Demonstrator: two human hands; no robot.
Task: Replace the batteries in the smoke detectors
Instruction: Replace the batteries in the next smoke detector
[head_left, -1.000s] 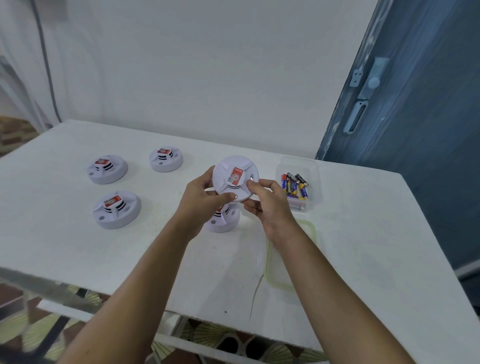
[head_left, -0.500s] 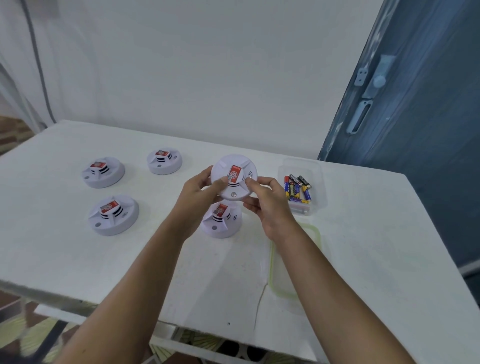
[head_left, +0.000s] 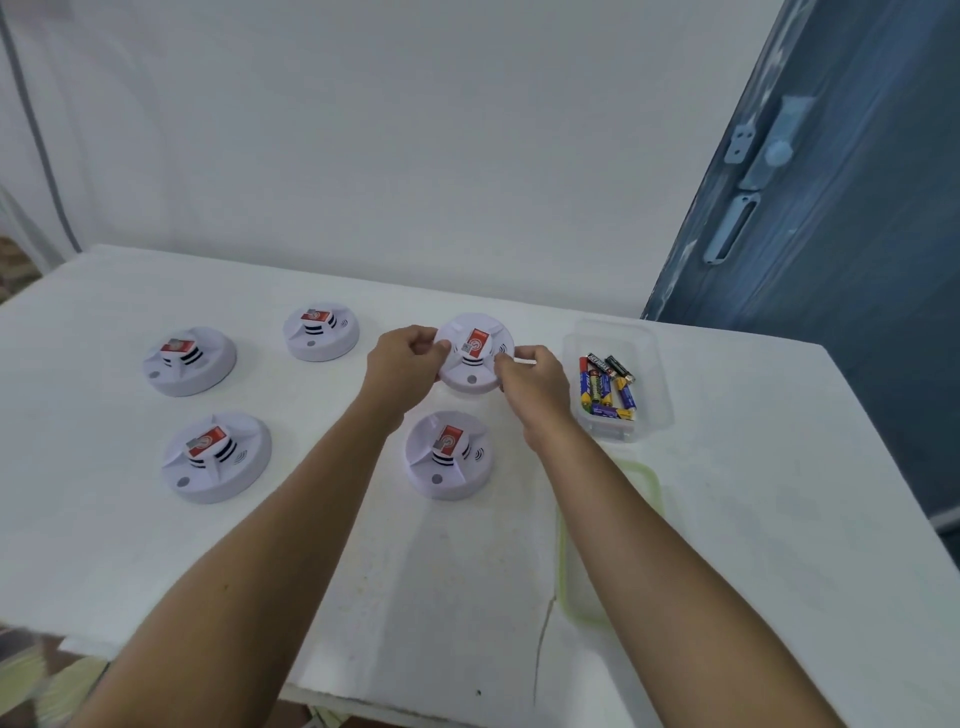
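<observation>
A white round smoke detector (head_left: 475, 358) with a red label sits low over the table's far middle, held on both sides. My left hand (head_left: 402, 364) grips its left rim and my right hand (head_left: 535, 379) grips its right rim. Whether it rests on the table or hovers just above it I cannot tell. Another detector (head_left: 449, 454) lies on the table just in front of it, between my forearms. Three more detectors lie to the left: one (head_left: 321, 331) at the back, one (head_left: 189, 359) far left, one (head_left: 217, 456) nearer. Several batteries (head_left: 605, 387) lie in a clear plastic box (head_left: 649, 374) to the right.
The white table (head_left: 779, 519) ends at a front edge close to me and has a crack near that edge. A clear lid with a green rim (head_left: 654, 483) lies flat under my right forearm. A white wall stands behind, a blue door (head_left: 831, 208) at the right.
Both hands have carried the held detector away from me and down toward the far tabletop. The detector in front, earlier partly hidden behind my hands, is now in full view.
</observation>
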